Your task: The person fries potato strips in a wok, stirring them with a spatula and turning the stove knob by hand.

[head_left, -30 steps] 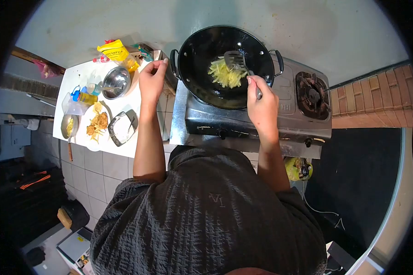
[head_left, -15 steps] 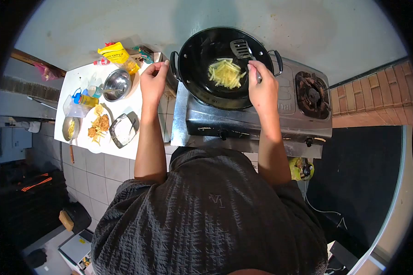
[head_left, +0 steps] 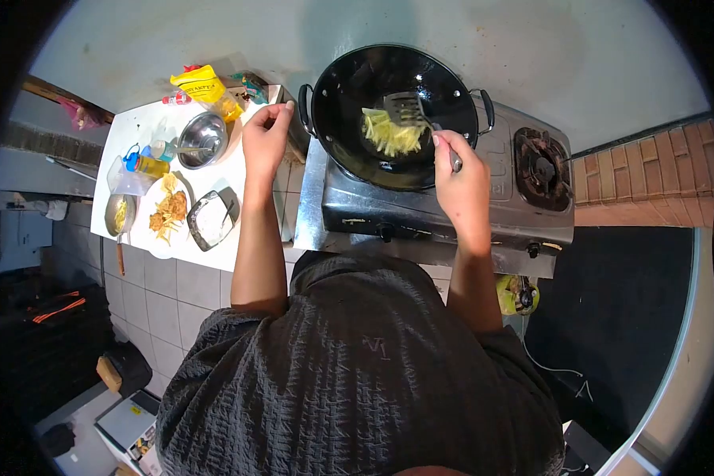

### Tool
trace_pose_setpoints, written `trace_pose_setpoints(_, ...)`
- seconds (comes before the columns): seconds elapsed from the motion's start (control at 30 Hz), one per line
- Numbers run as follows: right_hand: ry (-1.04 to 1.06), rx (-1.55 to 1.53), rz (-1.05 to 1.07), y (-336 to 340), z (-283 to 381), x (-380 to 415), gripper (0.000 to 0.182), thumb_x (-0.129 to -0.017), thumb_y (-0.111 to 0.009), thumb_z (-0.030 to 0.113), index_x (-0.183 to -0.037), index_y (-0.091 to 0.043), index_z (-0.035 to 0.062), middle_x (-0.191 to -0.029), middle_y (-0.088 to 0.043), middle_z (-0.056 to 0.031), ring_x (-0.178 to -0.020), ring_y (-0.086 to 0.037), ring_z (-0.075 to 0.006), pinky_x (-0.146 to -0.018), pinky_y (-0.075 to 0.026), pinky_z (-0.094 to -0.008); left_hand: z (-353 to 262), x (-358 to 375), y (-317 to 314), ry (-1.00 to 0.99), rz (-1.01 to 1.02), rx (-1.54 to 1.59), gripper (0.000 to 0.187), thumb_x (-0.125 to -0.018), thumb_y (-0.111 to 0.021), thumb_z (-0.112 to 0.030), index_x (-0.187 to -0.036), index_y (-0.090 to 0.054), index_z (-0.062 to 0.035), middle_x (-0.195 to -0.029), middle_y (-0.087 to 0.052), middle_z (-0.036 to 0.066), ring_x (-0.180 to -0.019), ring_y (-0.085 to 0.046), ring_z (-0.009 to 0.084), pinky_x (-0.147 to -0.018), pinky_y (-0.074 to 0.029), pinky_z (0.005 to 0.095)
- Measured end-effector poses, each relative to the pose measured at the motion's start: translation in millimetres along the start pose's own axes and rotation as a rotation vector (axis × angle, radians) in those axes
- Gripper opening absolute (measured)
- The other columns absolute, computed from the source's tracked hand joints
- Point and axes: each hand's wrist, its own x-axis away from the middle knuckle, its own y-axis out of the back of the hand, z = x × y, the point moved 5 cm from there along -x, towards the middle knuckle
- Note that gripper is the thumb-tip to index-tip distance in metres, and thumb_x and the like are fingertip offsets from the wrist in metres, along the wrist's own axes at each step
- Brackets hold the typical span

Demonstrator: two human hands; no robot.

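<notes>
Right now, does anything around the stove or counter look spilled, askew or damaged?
Nothing stands out. The wok sits level on its burner, yellow strips stay inside it, the right hand holds the spatula, and the counter dishes sit upright.

Your wok looked like dark metal with a glossy inside. The slotted spatula was dull grey metal. The stove had a brushed steel skin, scuffed along its front. The bowl shone like polished steel, and the worktop was smooth and white.

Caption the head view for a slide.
Right hand works a slotted spatula through yellow strips in a black wok; left hand beside it.
</notes>
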Motion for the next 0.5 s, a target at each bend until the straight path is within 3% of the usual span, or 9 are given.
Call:
trace_pose_setpoints(0.33,0.003,0.016,-0.06,-4,3,14,0.013,-0.088,-0.061,0.011,-0.096,-0.065,0.002,-0.087,-0.066,-0.0185,-0.08,-0.065,-0.0358,-0.07,-0.051,-0.0371,1,1,-2,0.02,0.002,0.002,0.026,-0.087,-0.069,-0.023,-0.091,-0.068,0.0025,-0.075,-0.061,-0.003,-0.067,-0.048,0.0035,-0.062,-0.039,0.0192)
trace_pose_setpoints(0.5,-0.083,-0.079,0.009,-3,5,13,0.013,-0.088,-0.061,0.011,-0.097,-0.065,0.0024,-0.088,-0.067,-0.0184,-0.081,-0.065,-0.0353,-0.071,-0.051,-0.0372,7,-1,3,0.048,-0.008,0.004,0.027,-0.088,-0.068,-0.024,-0.091,-0.068,0.0024,-0.074,-0.06,-0.003,-0.068,-0.048,0.0037,-0.062,-0.039,0.0194)
